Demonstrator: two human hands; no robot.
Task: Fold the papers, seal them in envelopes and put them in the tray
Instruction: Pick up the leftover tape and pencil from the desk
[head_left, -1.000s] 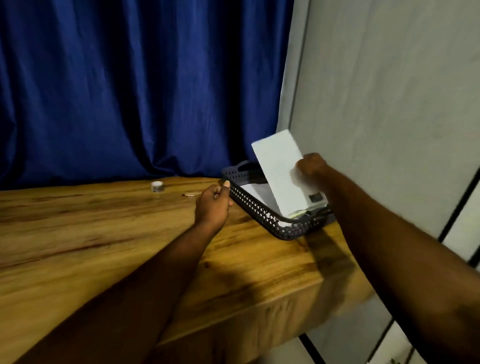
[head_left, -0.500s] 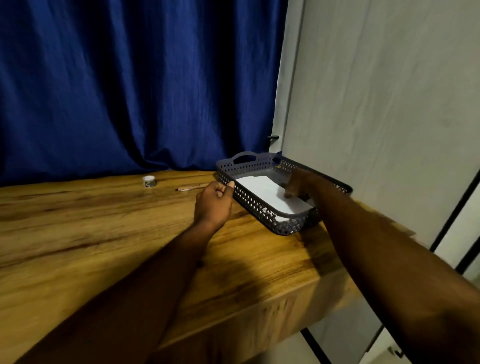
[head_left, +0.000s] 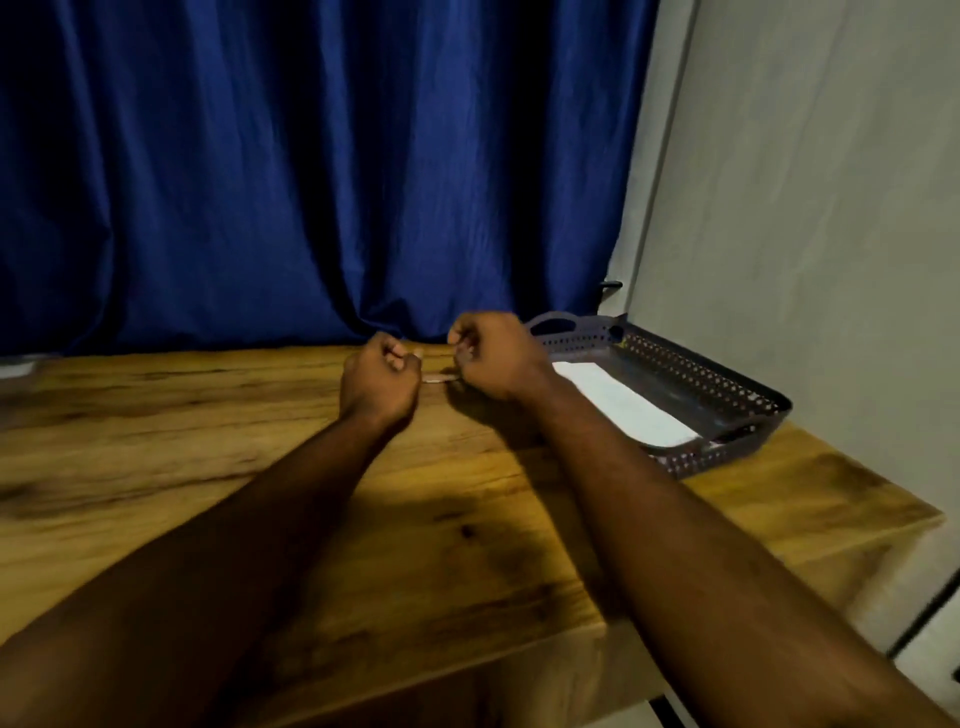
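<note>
A dark perforated tray (head_left: 727, 384) stands at the table's back right corner, and a white envelope (head_left: 623, 405) lies flat inside it. Both my hands are at the back middle of the wooden table (head_left: 363, 519), to the left of the tray. My right hand (head_left: 498, 358) has its fingers curled and pinches the right end of a thin pinkish stick (head_left: 439, 378) that lies low over the wood. My left hand (head_left: 379, 382) is a loose fist just left of the stick, with nothing visible in it.
A blue curtain (head_left: 311, 171) hangs behind the table and a pale wall panel (head_left: 805, 208) stands to the right of the tray. A blurred pale object (head_left: 18, 370) sits at the far left edge. The table's front edge (head_left: 675, 608) runs diagonally at lower right.
My right hand laid the envelope in the tray, let go and moved left to the thin stick. The view swung left, and my left hand stayed curled near the stick.
</note>
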